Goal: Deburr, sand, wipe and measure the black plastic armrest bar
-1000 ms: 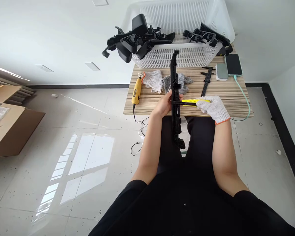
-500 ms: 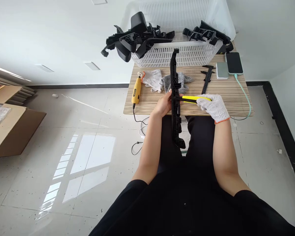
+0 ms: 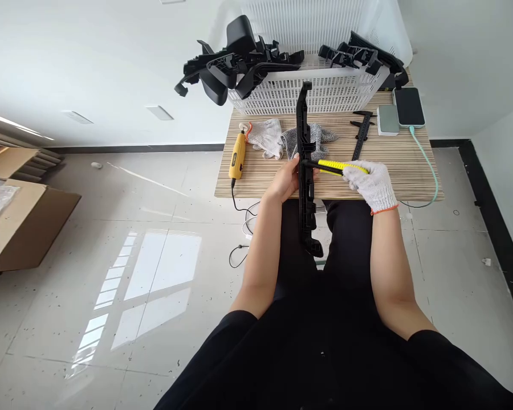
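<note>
A long, narrow black plastic part [image 3: 306,193] stands lengthwise in front of me, crossing the table's front edge. My left hand [image 3: 285,181], bare, is closed around its middle from the left side. In a white knitted glove with an orange cuff, my right hand [image 3: 371,183] grips a slim tool with a ribbed yellow-and-black handle [image 3: 340,167]. The tool's dark front end meets the part near its middle; its exact tip is too small to make out. Behind the part lie a grey glove [image 3: 322,139] and a white glove [image 3: 265,136].
A white slatted basket [image 3: 290,94] full of black plastic parts [image 3: 239,62] stands at the back. On the wooden table [image 3: 256,185] are a yellow corded power tool [image 3: 238,156], a black caliper [image 3: 361,136], a small grey-green box [image 3: 387,120] and a phone [image 3: 409,106] on a cable.
The tool's front end has moved slightly upward along the part, and its handle now slopes down a little more to the right. My left hand keeps its hold.
</note>
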Demonstrator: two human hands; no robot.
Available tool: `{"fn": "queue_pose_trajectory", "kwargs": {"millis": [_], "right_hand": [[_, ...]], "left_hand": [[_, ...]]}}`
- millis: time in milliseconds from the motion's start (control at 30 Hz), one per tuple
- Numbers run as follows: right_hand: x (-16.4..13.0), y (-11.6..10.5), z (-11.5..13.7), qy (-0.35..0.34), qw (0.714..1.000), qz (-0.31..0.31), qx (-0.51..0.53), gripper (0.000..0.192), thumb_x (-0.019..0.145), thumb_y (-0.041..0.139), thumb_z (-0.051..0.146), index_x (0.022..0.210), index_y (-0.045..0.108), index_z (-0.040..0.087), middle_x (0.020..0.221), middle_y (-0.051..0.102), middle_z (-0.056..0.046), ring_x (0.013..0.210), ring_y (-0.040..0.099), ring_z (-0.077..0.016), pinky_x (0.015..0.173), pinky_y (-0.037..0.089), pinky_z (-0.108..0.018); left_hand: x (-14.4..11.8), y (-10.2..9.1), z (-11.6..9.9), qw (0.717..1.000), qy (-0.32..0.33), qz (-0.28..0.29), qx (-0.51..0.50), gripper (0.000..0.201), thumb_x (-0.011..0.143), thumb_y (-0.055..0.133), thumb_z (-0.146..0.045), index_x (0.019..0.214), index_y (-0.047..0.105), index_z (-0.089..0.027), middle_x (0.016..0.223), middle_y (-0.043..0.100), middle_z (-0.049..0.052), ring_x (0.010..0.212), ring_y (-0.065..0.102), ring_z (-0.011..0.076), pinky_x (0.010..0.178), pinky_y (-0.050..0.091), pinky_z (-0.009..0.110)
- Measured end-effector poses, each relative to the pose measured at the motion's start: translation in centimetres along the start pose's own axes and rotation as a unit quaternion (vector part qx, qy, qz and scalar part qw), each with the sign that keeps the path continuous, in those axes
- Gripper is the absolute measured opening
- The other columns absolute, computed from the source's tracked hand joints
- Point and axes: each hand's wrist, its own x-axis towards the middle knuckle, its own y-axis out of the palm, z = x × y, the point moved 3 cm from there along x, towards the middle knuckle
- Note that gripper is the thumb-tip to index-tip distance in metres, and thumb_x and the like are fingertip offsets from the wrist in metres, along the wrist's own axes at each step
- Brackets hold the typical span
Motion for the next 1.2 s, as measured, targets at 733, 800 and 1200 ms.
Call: {"fn": "queue_pose_trajectory", "kwargs": {"millis": [733, 800, 1200], "right_hand": [[0.08, 0.1, 0.13, 0.009, 0.999, -0.011, 0.032, 0.031, 0.073, 0.083, 0.041, 0.094, 0.08, 0.019, 0.063, 0.064, -0.001, 0.051, 0.052, -0.0071, 0.042, 0.04, -0.019], [0.04, 0.15, 0.14, 0.012, 1.0, -0.007, 0.027, 0.031, 0.072, 0.083, 0.041, 0.093, 0.08, 0.018, 0.062, 0.063, -0.001, 0.051, 0.052, -0.0077, 0.041, 0.038, -0.019], [-0.13, 0.15, 0.43, 0.018, 1.0, -0.015, 0.016, 0.03, 0.071, 0.083, 0.04, 0.089, 0.079, 0.017, 0.061, 0.063, -0.001, 0.048, 0.05, -0.0068, 0.041, 0.038, -0.018]], "left_hand": [[0.2, -0.25, 0.2, 1.0, 0.001, -0.001, -0.017, 0.04, 0.103, 0.043, -0.039, 0.127, 0.066, -0.016, 0.109, 0.078, 0.008, 0.113, 0.072, 0.0229, 0.1, 0.059, 0.035], [0.16, -0.21, 0.19, 1.0, -0.005, -0.006, -0.016, 0.04, 0.102, 0.044, -0.04, 0.128, 0.065, -0.017, 0.109, 0.078, 0.008, 0.111, 0.073, 0.0223, 0.1, 0.058, 0.035], [0.08, -0.16, 0.07, 1.0, -0.009, -0.006, -0.005, 0.042, 0.103, 0.041, -0.043, 0.127, 0.067, -0.021, 0.108, 0.078, 0.005, 0.114, 0.071, 0.0209, 0.1, 0.058, 0.033]]}}
